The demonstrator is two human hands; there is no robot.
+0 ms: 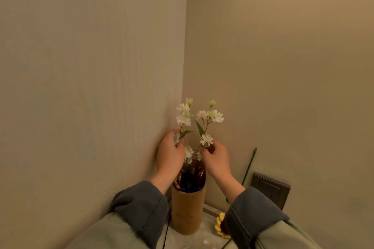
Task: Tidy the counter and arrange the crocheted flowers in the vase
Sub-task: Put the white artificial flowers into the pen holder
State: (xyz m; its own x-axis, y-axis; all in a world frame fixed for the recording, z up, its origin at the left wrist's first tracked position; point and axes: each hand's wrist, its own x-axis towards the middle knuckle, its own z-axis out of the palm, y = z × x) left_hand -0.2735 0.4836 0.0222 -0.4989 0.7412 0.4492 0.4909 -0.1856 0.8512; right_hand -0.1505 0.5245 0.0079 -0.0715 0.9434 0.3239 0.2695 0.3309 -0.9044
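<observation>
The tan cylindrical vase (188, 210) stands on the counter (202, 241) in the corner of the walls, and two sprigs of white blossom rise from its mouth. Just above the vase's rim on the left, the left hand (170, 153) has its fingers curled round the left sprig (183, 116). Above the rim on the right, the right hand (216, 157) pinches the right sprig (214, 115) under a low bloom. The step looks like fanning the sprigs apart. It should go best by gripping stems rather than petals, easing each outward from the vase's centre, and seating them among the red and dark stems (197, 178) packed inside. The tall vase may tip, so any pressure belongs straight down. A yellow crocheted sunflower (219, 226) lies right of the vase's foot, partly behind a sleeve, and probably goes in next.
</observation>
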